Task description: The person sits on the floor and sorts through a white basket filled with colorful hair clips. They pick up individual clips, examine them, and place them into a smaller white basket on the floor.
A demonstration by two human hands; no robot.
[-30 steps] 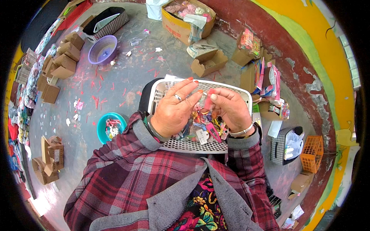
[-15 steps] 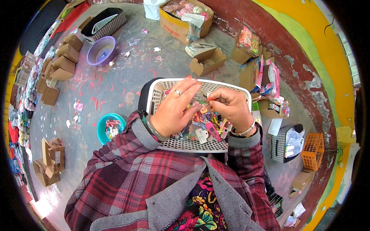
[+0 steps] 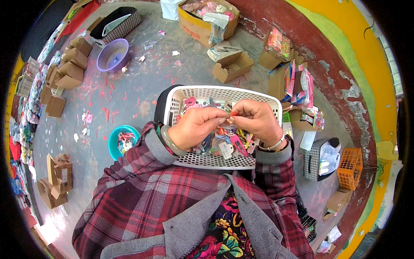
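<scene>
A white perforated plastic basket (image 3: 202, 162) rests in front of me, filled with small colourful trinkets. Among them lie a pink hair clip (image 3: 238, 145) and a white tag (image 3: 225, 150). Over the basket my left hand (image 3: 194, 127) and my right hand (image 3: 258, 122) meet fingertip to fingertip, both closed in a pinch. Something small, partly clear, shows at the fingertips, but its kind is hidden by the fingers. The hands cover much of the basket's middle.
A teal basin (image 3: 113, 146) with small pieces stands left of the basket. Farther off are a purple basin (image 3: 101, 64), an open cardboard box (image 3: 233, 67) and a large carton (image 3: 194, 29). On the right stand a checked basket (image 3: 312, 162) and an orange crate (image 3: 349, 169). Red scraps litter the floor.
My left hand has gone from spread fingers to a pinch, coming down and meeting the right hand's fingertips. My right hand stays pinched in nearly the same place.
</scene>
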